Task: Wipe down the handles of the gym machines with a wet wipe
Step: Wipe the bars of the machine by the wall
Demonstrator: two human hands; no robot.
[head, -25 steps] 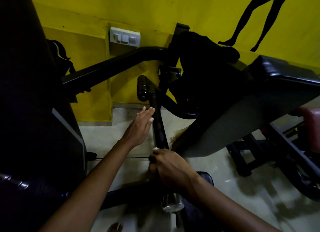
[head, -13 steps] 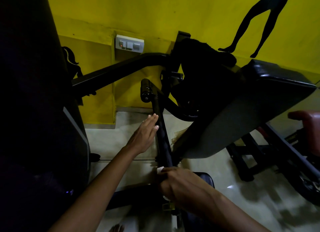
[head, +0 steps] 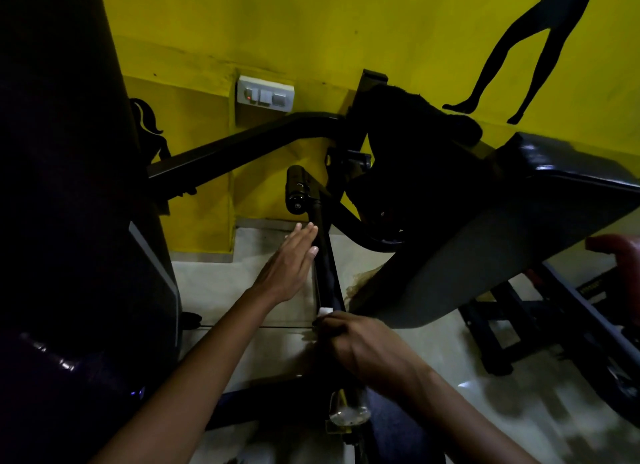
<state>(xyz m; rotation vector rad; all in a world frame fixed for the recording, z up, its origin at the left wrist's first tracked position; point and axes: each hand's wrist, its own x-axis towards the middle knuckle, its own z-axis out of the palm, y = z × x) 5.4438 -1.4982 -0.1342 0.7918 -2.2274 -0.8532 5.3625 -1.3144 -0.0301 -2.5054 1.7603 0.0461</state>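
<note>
My right hand (head: 360, 349) is curled round the lower part of the black handle bar (head: 323, 262), with the wet wipe (head: 325, 311) bunched inside my grip; only a small white corner of it peeks out just above my knuckles. My left hand (head: 289, 264) is flat, fingers straight and together, its fingertips lying against the side of the same bar further up from my right hand and holding nothing. Past those fingertips the bar ends in a short cross roller (head: 297, 188). Under my right hand sits a shiny metal end cap (head: 348, 411), and a dark padded seat (head: 485, 241) slopes away to that hand's right. The bar looks rigid and fixed to the machine, so I judge it will not give; its smooth coating may be slick once damp. The wipe is thin, soft and limp, best kept wrapped all the way round the bar under a firm closed grip.
</note>
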